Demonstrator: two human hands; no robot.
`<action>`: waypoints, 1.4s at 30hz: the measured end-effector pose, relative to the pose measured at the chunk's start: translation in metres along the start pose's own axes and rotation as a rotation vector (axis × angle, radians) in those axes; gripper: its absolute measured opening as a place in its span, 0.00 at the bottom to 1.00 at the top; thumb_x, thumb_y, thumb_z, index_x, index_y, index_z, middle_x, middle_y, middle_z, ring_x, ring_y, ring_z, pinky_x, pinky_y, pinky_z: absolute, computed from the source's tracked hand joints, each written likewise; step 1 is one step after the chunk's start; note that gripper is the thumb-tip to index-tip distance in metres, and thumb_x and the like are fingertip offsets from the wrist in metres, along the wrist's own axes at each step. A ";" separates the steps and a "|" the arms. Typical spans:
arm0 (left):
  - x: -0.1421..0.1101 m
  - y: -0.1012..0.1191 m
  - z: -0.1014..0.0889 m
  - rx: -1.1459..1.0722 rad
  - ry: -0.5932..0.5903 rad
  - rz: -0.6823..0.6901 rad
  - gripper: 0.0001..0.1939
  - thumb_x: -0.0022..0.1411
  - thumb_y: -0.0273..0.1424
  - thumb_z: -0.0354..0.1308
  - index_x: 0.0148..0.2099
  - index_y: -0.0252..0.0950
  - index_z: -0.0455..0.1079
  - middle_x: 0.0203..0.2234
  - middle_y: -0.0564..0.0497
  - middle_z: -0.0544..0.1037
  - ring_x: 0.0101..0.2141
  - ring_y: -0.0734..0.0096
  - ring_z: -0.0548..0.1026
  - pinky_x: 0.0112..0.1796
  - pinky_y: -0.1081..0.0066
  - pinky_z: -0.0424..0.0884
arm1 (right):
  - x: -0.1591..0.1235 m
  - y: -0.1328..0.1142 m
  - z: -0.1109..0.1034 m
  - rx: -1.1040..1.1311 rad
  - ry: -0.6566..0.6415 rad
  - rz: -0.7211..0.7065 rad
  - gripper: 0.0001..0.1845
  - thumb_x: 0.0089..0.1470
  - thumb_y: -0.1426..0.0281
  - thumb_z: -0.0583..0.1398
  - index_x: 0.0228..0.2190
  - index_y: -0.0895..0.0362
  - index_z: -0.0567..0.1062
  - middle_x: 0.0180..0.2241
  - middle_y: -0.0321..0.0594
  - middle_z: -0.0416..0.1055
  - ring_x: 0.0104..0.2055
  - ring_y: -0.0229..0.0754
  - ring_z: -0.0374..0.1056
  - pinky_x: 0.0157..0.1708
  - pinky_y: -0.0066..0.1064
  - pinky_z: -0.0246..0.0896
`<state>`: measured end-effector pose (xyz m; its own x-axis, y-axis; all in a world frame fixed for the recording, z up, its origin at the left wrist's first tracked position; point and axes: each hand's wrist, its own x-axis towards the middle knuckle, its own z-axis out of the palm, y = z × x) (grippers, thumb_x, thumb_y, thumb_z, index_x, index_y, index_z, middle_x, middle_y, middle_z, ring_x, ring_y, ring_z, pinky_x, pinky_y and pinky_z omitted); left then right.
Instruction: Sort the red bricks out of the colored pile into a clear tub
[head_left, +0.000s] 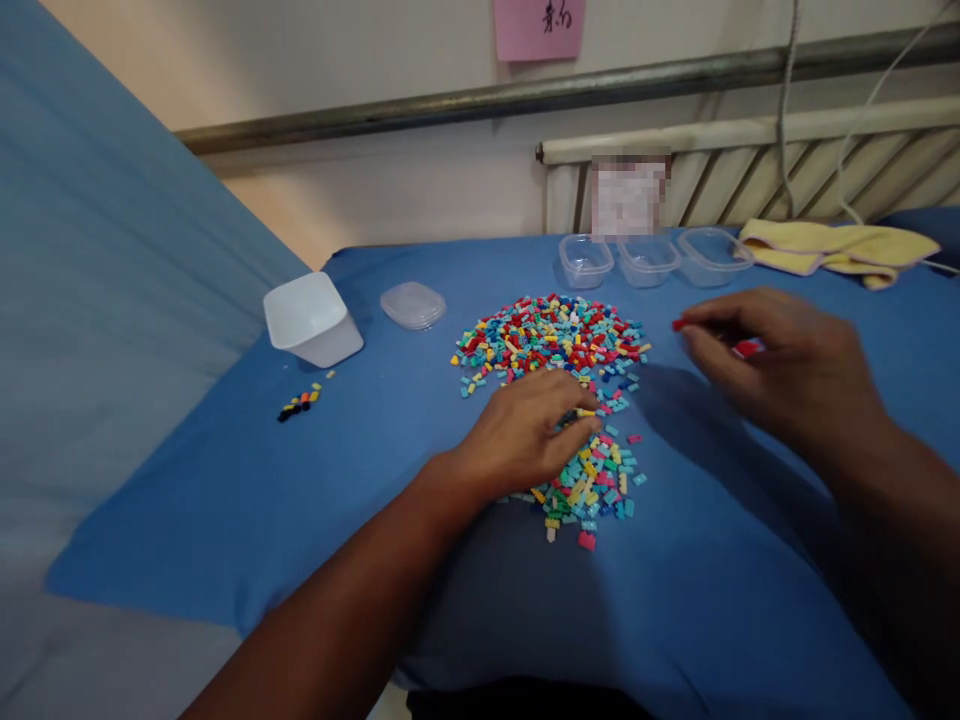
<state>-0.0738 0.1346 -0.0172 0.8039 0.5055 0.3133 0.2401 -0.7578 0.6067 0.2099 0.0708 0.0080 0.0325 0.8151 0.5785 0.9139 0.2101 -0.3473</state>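
Observation:
A large heap of small coloured toy building bricks (555,325) lies on the blue cloth, with a smaller heap (592,480) nearer to me. My left hand (529,430) rests over the bricks between these heaps, thumb and fingers apart; a yellow brick shows in the gap between them. Off to the right, my right hand (787,360) is raised above the cloth. Its thumb and forefinger pinch a red brick (680,325), and more red (748,348) shows inside the curled fingers. How many bricks that hand holds is hidden.
A white tub (319,325) lies tipped at the left, beside stacked clear lids (413,305). Several black, yellow and orange bricks (304,402) sit below it. Three clear containers (586,262) stand along the back, with a yellow cloth (832,248) at their right. A radiator (720,165) borders the table.

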 end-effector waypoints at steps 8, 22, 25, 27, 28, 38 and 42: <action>-0.003 -0.005 0.000 0.271 -0.268 -0.046 0.29 0.83 0.45 0.46 0.75 0.36 0.66 0.76 0.42 0.64 0.77 0.56 0.59 0.77 0.50 0.50 | -0.002 0.085 -0.013 -0.505 -0.105 0.065 0.16 0.66 0.52 0.62 0.41 0.48 0.85 0.37 0.45 0.83 0.34 0.58 0.77 0.27 0.46 0.72; -0.010 0.009 -0.001 0.317 -0.459 -0.203 0.45 0.79 0.58 0.42 0.83 0.31 0.48 0.81 0.36 0.45 0.81 0.49 0.43 0.78 0.45 0.44 | -0.006 -0.003 0.085 0.113 -0.546 -0.222 0.40 0.78 0.48 0.46 0.75 0.61 0.64 0.78 0.59 0.56 0.81 0.63 0.51 0.77 0.67 0.50; -0.011 0.009 -0.012 0.333 -0.421 -0.229 0.45 0.79 0.58 0.43 0.83 0.32 0.49 0.81 0.36 0.47 0.80 0.48 0.47 0.77 0.45 0.46 | -0.009 -0.009 0.085 0.188 -0.600 -0.259 0.42 0.77 0.45 0.43 0.79 0.56 0.58 0.80 0.52 0.52 0.82 0.59 0.46 0.78 0.66 0.45; -0.009 0.007 -0.019 0.358 -0.338 -0.219 0.41 0.80 0.56 0.42 0.80 0.34 0.57 0.79 0.38 0.55 0.78 0.49 0.55 0.76 0.47 0.50 | -0.011 -0.013 0.084 0.194 -0.612 -0.260 0.44 0.77 0.43 0.44 0.80 0.55 0.55 0.80 0.51 0.50 0.83 0.60 0.43 0.79 0.67 0.43; -0.007 0.005 -0.022 0.380 -0.279 -0.219 0.39 0.81 0.55 0.42 0.79 0.34 0.60 0.78 0.38 0.59 0.77 0.50 0.58 0.76 0.48 0.51 | -0.012 -0.015 0.083 0.190 -0.617 -0.263 0.45 0.76 0.42 0.45 0.80 0.55 0.54 0.80 0.52 0.49 0.83 0.61 0.42 0.79 0.68 0.42; -0.013 -0.012 -0.024 0.400 -0.374 -0.335 0.46 0.80 0.58 0.36 0.83 0.28 0.46 0.81 0.34 0.43 0.81 0.51 0.41 0.78 0.49 0.44 | -0.022 -0.044 0.071 0.214 -0.727 -0.368 0.50 0.74 0.39 0.48 0.80 0.58 0.51 0.81 0.54 0.43 0.84 0.59 0.38 0.81 0.62 0.34; -0.024 -0.004 -0.023 0.408 -0.405 -0.343 0.48 0.79 0.60 0.36 0.83 0.27 0.45 0.81 0.34 0.41 0.81 0.51 0.40 0.78 0.50 0.42 | -0.030 -0.050 0.061 0.228 -0.769 -0.377 0.53 0.73 0.37 0.50 0.80 0.59 0.50 0.81 0.55 0.41 0.83 0.60 0.38 0.81 0.61 0.36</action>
<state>-0.1066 0.1346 -0.0103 0.7673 0.6108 -0.1956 0.6408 -0.7175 0.2730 0.1385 0.0692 -0.0368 -0.6104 0.7901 0.0562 0.7033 0.5734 -0.4202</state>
